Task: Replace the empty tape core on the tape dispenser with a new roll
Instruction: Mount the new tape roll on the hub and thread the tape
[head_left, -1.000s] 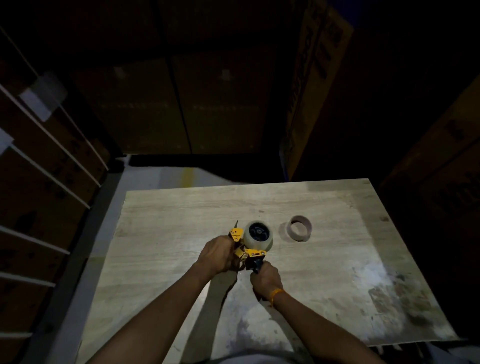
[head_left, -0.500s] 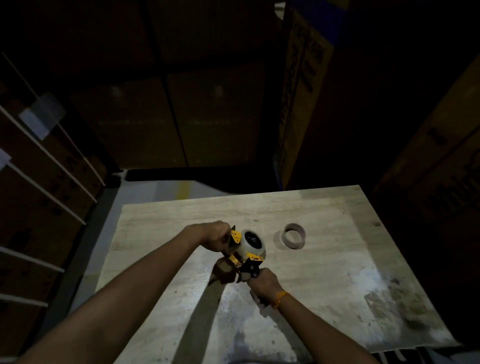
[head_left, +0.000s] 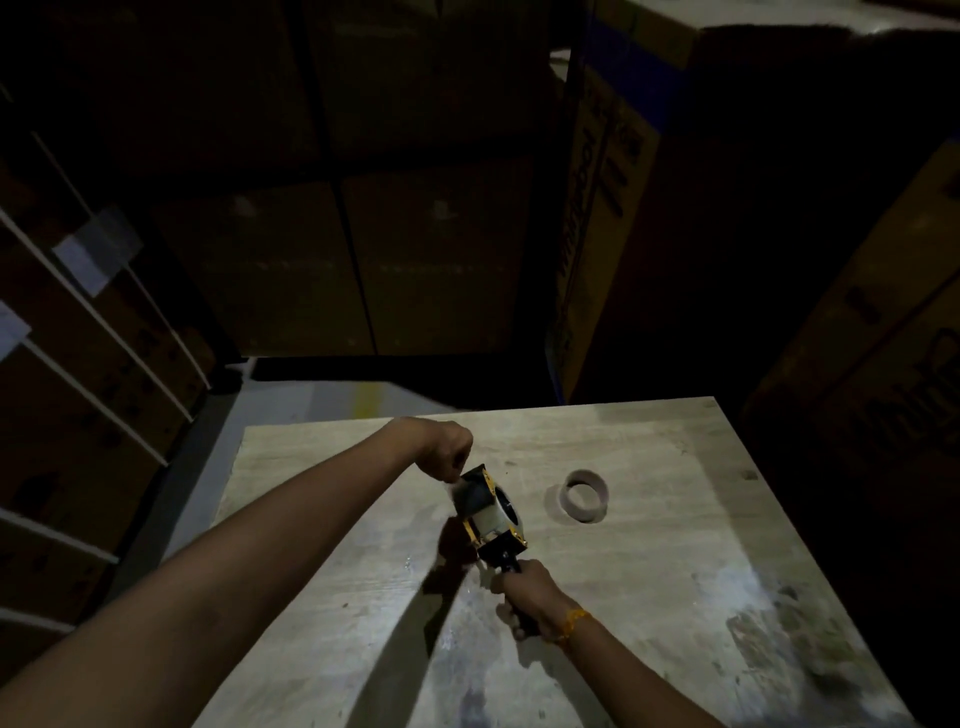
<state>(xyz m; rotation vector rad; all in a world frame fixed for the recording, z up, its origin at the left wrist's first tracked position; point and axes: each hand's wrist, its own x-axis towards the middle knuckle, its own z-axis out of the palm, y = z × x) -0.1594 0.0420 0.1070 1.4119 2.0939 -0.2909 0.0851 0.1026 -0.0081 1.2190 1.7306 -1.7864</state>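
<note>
A black and yellow tape dispenser (head_left: 485, 512) hangs tilted above the wooden table (head_left: 649, 545), with a pale roll of tape (head_left: 493, 517) on its hub. My right hand (head_left: 530, 597) is closed around its black handle. Fingers closed, my left hand (head_left: 447, 449) pinches something at the dispenser's front end, apparently the tape's free end; blur hides the contact. The empty brown tape core (head_left: 586, 494) lies flat on the table, to the right of the dispenser and apart from both hands.
Tall cardboard boxes (head_left: 623, 208) stand in the dark beyond the table's far edge and to the right. Shelving with white rails (head_left: 93, 332) runs along the left. A grey floor strip (head_left: 332, 405) shows past the table's left corner.
My left hand has moved up and away from me at the dispenser's front end. The dispenser has turned and tilted in my right hand. The camera's view has tipped upward.
</note>
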